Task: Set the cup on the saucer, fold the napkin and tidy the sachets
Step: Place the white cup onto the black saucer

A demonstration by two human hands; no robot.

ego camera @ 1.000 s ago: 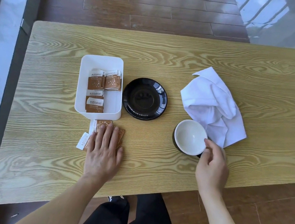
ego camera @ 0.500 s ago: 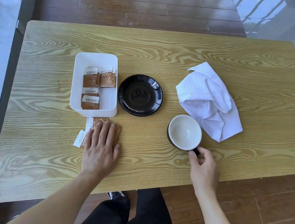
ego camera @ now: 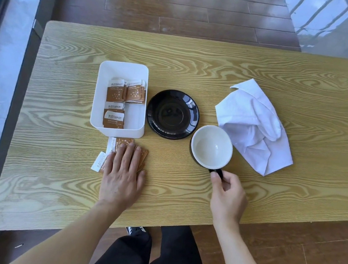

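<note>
A black cup (ego camera: 211,147) with a white inside is just right of the black saucer (ego camera: 172,114), its rim overlapping the saucer's edge in view. My right hand (ego camera: 227,195) pinches the cup's black handle at its near side. A crumpled white napkin (ego camera: 255,125) lies to the right of the cup. Loose brown sachets (ego camera: 116,146) lie on the table in front of a white tray (ego camera: 102,92) that holds several more sachets (ego camera: 125,95). My left hand (ego camera: 123,175) rests flat on the loose sachets, fingers straight.
The wooden table (ego camera: 199,64) ends close to my body; its near edge runs just behind my wrists. My dark trousers and a shoe show below the table. Brown floorboards lie beyond the far edge, and a window frame runs along the left.
My right hand took the cup by its handle and carried it left towards the saucer, away from the napkin. My left hand stayed on the loose sachets.
</note>
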